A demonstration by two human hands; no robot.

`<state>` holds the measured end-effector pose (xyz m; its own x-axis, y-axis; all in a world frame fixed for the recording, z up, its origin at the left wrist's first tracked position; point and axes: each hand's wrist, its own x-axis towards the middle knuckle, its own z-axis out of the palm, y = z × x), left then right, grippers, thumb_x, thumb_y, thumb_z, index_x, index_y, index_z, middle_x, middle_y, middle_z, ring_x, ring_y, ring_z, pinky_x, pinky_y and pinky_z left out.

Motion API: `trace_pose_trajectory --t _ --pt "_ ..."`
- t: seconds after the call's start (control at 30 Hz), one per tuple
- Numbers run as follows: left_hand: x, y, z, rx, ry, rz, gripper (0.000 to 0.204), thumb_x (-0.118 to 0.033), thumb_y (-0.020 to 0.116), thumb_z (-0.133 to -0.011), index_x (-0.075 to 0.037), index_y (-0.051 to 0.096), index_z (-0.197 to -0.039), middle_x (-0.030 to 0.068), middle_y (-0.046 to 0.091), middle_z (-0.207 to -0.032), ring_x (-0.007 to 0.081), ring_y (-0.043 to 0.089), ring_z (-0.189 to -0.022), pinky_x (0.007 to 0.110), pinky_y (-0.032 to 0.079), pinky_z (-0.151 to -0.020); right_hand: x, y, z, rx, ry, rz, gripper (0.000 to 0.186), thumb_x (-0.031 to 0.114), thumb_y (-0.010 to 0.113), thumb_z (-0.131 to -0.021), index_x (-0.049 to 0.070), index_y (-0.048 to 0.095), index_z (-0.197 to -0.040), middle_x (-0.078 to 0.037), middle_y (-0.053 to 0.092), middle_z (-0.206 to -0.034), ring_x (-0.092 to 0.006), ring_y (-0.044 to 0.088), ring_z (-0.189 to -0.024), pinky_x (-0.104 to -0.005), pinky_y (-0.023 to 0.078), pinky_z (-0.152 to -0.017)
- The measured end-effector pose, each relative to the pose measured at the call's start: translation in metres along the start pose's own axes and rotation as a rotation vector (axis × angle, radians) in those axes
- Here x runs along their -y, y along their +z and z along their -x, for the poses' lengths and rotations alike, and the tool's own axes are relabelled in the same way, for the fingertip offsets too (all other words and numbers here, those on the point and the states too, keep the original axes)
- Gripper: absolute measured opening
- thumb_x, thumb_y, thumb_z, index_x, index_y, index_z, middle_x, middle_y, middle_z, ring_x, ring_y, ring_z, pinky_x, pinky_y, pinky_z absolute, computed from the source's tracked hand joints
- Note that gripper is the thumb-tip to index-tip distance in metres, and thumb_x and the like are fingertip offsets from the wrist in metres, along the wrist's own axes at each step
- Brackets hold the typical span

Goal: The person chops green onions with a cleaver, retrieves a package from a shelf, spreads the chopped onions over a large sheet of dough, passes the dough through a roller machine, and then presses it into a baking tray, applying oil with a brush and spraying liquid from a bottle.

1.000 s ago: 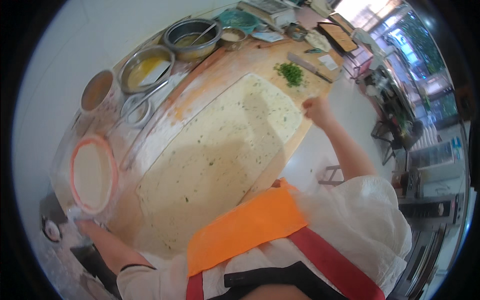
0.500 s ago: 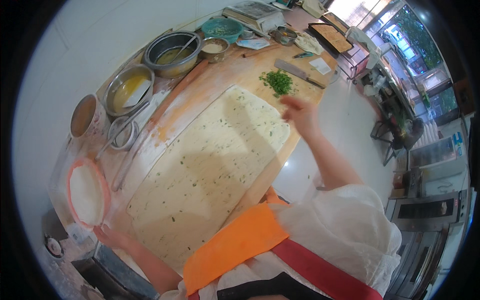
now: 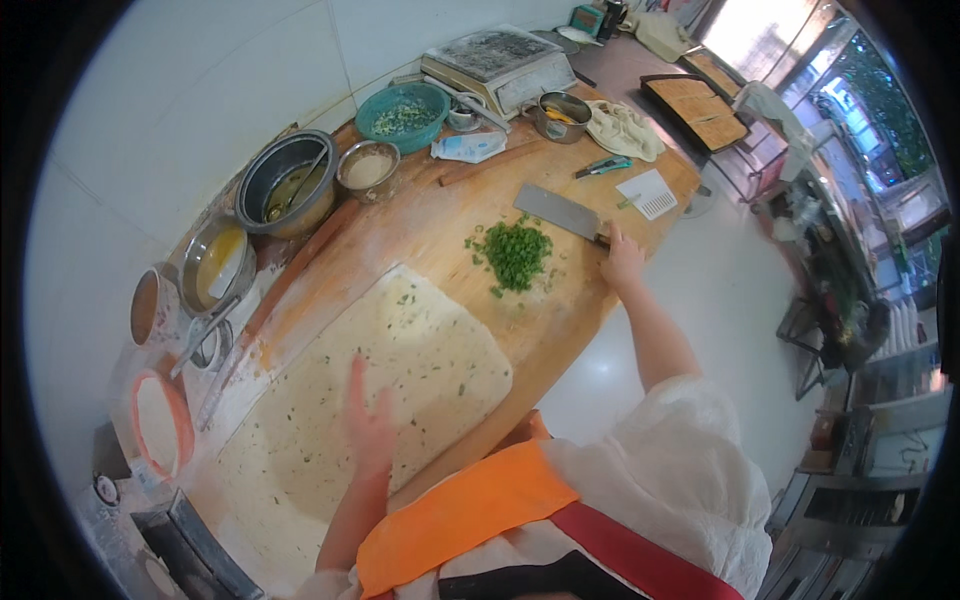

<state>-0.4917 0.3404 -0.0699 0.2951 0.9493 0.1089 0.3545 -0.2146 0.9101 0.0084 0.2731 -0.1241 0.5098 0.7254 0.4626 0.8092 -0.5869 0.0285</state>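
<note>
A long sheet of dough (image 3: 320, 405) flecked with green bits lies flat on the wooden worktop. Above it hovers my left hand (image 3: 372, 425), somewhat blurred, fingers apart and holding nothing. A heap of chopped green onion (image 3: 515, 254) sits beyond the dough's far end. Just past the heap lies a cleaver (image 3: 560, 211), its blade flat on the wood. My right hand (image 3: 624, 258) is closed on the cleaver's handle, covering most of it.
Along the wall stand a pink tub of flour (image 3: 163, 425), a bowl with yellow liquid (image 3: 216, 262), a dark pot (image 3: 288, 183) and a teal basin (image 3: 404, 112). A white slotted scraper (image 3: 649, 193) and a utility knife (image 3: 604, 167) lie beyond the cleaver.
My right hand has moved from above the dough's far end to the cleaver handle. My left hand has left the flour tub's side and come over the dough. The view has shifted.
</note>
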Motion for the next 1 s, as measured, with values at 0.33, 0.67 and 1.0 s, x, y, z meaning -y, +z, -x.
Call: trace_pose_trajectory --t 0.33,0.67,1.0 --pt "0.007 0.253 -0.188 0.081 0.144 -0.511 0.073 -0.038 0.058 -0.093 0.006 0.031 -0.145 0.0239 0.031 -0.152 0.0370 0.027 -0.143 0.046 0.022 -0.117 -0.009 -0.008 -0.029 0.591 -0.112 -0.493 0.031 0.016 0.061 -0.082 0.009 0.058 -0.113 -0.018 0.068 -0.095 -0.0356 0.066 -0.084 -0.0453 0.051 -0.070" --pt "-0.012 0.267 -0.189 0.348 0.302 -0.216 0.064 -0.035 0.060 -0.092 -0.004 0.039 -0.144 0.0175 0.040 -0.148 0.0354 0.035 -0.139 0.041 0.031 -0.113 -0.034 -0.056 0.009 1.042 0.520 -1.236 0.015 0.011 0.058 -0.093 0.007 0.055 -0.107 -0.008 0.058 -0.066 -0.0216 0.060 -0.053 -0.0352 0.048 -0.048" --pt "-0.028 0.283 -0.152 0.291 0.426 -0.247 0.056 -0.040 0.067 -0.086 -0.007 0.058 -0.130 0.0165 0.049 -0.142 0.0364 0.044 -0.132 0.044 0.039 -0.107 0.048 -0.045 0.084 0.950 0.770 -1.673 0.018 0.018 0.063 -0.094 0.006 0.054 -0.104 -0.002 0.056 -0.067 -0.0118 0.054 -0.050 -0.0275 0.045 -0.044"
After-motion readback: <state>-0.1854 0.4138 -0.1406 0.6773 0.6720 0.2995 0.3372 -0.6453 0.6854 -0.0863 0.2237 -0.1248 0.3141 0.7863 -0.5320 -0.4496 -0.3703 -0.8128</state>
